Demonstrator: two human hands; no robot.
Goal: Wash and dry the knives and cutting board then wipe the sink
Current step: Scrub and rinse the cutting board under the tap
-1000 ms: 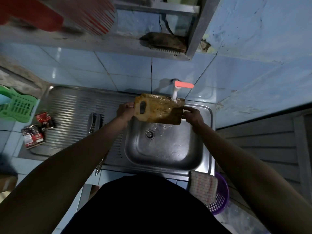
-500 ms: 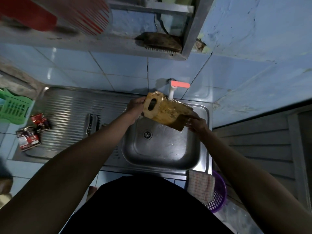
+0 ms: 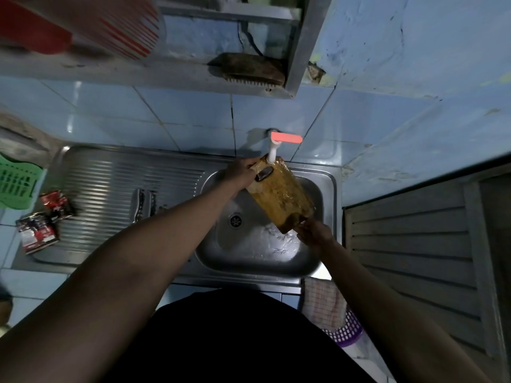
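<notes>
Your left hand (image 3: 240, 172) grips the handle end of the wooden cutting board (image 3: 280, 196), fingers curled round the edge by the slot, right under the tap (image 3: 273, 150) w/ the pink lever. Your right hand (image 3: 313, 230) pinches the opposite, near corner, so both hands are clamped on it, neither free. The board hangs over the sink (image 3: 330, 183) basin, not touching the bottom, tilted; its long axis runs diagonally from far-left at the spout down to near-right toward you. Water runs down its face & splashes in the basin near the drain (image 3: 236, 220). Key relation: handle end is high & far, by the left hand; low end is at the right hand, so runoff drains toward your right. Rinse looks underway, prob. early in the task. Knives: something metallic lies on the ribbed drainboard (image 3: 110, 186) to the left, can't tell if it's them. A checked cloth (image 3: 323, 302) hangs at the front edge, nearer your right arm, handy for drying.
</notes>
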